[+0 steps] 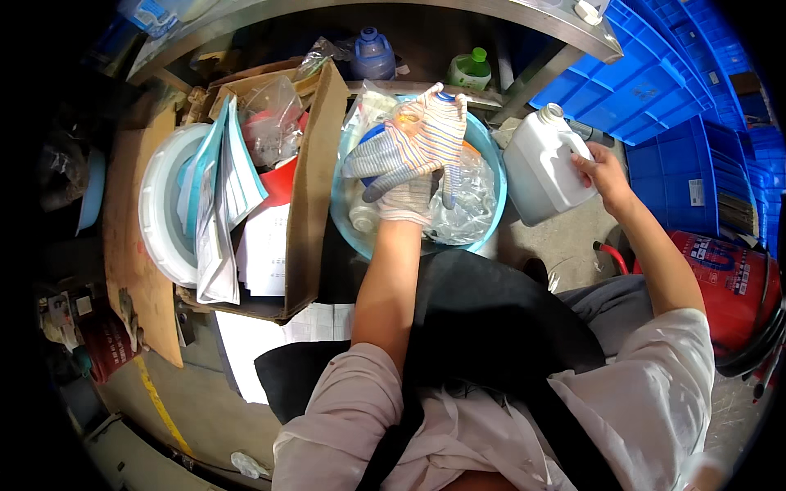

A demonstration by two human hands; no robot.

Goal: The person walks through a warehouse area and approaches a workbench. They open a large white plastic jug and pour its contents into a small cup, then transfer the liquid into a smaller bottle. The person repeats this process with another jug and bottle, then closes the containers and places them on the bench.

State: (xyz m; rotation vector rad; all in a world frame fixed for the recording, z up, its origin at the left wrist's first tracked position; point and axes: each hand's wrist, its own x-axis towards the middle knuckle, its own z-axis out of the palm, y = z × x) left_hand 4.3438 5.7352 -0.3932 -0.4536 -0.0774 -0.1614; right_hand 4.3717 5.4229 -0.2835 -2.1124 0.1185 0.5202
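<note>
My right hand [606, 174], bare, grips the handle of a whitish-grey plastic jug [536, 172] beside the basin. The jug tilts a little, and its neck points up and away from me. On my left hand [403, 184] is a grey-coated knit work glove. It holds a loose striped work glove [438, 135] bunched over a light-blue basin [497, 192]; the fingers are partly hidden by the fabric. Inside the basin lie clear plastic wrap [473, 200] and other items, partly covered by the gloves.
Left of the basin stands a cardboard box [315, 188] with papers [264, 250] and plastic bags. Blue crates [630, 74] are stacked at the right, near a red cylinder [720, 278]. A metal table edge [524, 20] crosses the far side, above a green-capped bottle [471, 69].
</note>
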